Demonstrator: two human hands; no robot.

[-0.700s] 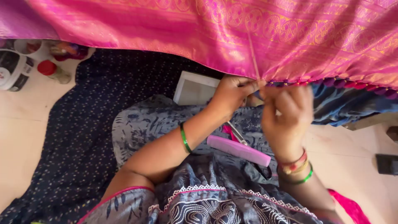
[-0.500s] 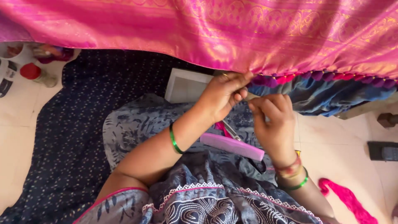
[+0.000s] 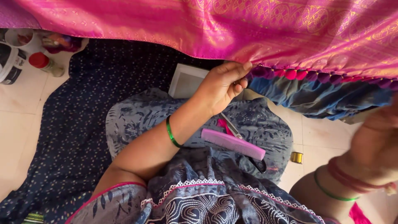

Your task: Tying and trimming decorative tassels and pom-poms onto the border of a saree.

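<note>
At centre frame, our left hand (image 3: 222,87) pinches the lower edge of the pink cloth (image 3: 232,29) that spans the top. Our right hand (image 3: 379,141), blurred at right, has a grip we cannot tell. Below the left hand, a comb (image 3: 233,144) and scissors (image 3: 244,145) lie on our lap.

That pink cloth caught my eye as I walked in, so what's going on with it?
A seated person's left hand pinches the lower edge of the pink patterned cloth, just beside its row of small tassels. The right hand is raised off to the side, blurred, so its grip is unclear. A pink comb and scissors lie on the lap, with a white box behind.
</note>
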